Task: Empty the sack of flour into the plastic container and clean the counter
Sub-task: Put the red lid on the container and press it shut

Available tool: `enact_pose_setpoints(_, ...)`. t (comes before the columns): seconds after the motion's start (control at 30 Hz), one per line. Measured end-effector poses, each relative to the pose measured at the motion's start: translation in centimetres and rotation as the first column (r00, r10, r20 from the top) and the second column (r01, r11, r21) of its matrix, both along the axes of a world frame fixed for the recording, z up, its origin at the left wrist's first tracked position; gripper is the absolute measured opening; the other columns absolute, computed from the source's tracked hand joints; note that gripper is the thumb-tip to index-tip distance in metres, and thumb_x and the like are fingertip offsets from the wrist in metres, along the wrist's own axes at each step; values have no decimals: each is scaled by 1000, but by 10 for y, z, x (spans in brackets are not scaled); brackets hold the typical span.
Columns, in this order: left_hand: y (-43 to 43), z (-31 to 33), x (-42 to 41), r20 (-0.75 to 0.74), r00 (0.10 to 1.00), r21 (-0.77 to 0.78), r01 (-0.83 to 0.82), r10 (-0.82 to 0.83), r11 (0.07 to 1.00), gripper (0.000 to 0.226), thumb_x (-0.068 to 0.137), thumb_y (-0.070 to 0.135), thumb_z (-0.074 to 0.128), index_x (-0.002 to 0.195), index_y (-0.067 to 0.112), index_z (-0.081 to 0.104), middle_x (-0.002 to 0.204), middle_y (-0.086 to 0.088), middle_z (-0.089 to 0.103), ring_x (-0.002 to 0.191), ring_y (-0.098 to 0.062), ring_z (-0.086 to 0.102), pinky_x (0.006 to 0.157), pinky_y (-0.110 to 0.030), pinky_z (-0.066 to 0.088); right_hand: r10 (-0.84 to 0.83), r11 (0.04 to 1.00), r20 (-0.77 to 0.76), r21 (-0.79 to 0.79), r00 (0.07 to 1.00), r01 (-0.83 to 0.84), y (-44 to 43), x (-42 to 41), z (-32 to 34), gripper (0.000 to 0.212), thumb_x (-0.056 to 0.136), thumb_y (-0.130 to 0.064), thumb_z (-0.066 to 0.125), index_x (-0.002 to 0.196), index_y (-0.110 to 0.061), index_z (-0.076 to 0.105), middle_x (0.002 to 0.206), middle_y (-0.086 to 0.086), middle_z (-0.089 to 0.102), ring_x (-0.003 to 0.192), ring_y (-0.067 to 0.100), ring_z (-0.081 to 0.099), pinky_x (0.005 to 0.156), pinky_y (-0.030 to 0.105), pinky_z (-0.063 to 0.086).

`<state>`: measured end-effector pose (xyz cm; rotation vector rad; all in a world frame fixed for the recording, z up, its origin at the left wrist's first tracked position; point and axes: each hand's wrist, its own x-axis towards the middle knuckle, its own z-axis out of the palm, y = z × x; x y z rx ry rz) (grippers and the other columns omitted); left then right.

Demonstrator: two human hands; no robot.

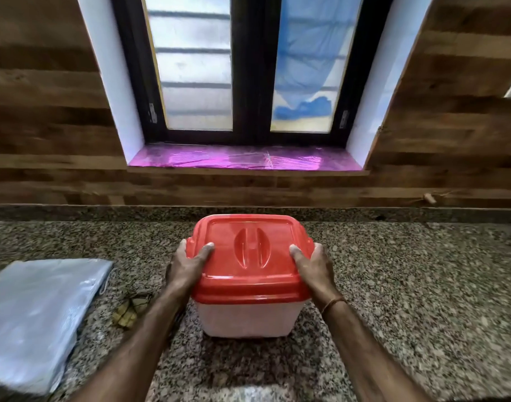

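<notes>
A translucent white plastic container with a red lid stands on the speckled granite counter, straight in front of me. My left hand grips the lid's left edge, thumb on top. My right hand grips the right edge the same way. A flattened pale grey woven sack lies on the counter at the left, apart from the container.
A small crumpled yellowish scrap lies between the sack and the container. A wood-panelled wall and a window with a pink-lined sill rise behind the counter.
</notes>
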<state>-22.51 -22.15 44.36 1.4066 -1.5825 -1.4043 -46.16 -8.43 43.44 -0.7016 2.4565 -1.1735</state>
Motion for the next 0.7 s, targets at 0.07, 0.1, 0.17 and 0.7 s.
enact_pose_setpoints(0.07, -5, -2, -2, 20, 1000, -8, 4, -3, 1000, 91, 74, 72, 71, 145, 20, 46, 127, -12, 66, 104, -33, 70, 85, -54, 61, 9, 998, 107, -68, 994, -2, 2, 4, -4, 57, 95, -53, 59, 133, -13, 48, 123, 12, 64, 103, 29, 67, 85, 45, 61)
enact_pose_setpoints(0.1, -8, -3, -4, 28, 1000, -6, -4, 4, 1000, 95, 73, 73, 70, 146, 20, 45, 129, -13, 66, 106, -34, 69, 86, -52, 61, 5, 998, 114, -70, 993, 3, 3, 6, -5, 56, 94, -57, 57, 130, -15, 49, 120, 12, 65, 99, 28, 68, 82, 46, 63)
enact_pose_setpoints(0.17, -15, -4, -6, 86, 996, -14, -19, 20, 1000, 95, 74, 74, 66, 147, 18, 46, 131, -14, 65, 110, -36, 67, 89, -49, 59, -28, 999, 0, 20, 1000, 28, 4, 8, -4, 58, 89, -66, 53, 122, -18, 53, 114, 9, 66, 99, 28, 67, 82, 46, 61)
enact_pose_setpoints(0.7, -13, -2, -11, 339, 919, -232, -126, 202, 964, 103, 62, 84, 66, 133, 10, 57, 124, -17, 63, 115, -36, 59, 93, -46, 53, -161, 986, 62, -38, 985, 164, -1, -1, 4, 80, 75, -63, 79, 129, -12, 51, 116, 7, 65, 93, 24, 64, 76, 36, 59)
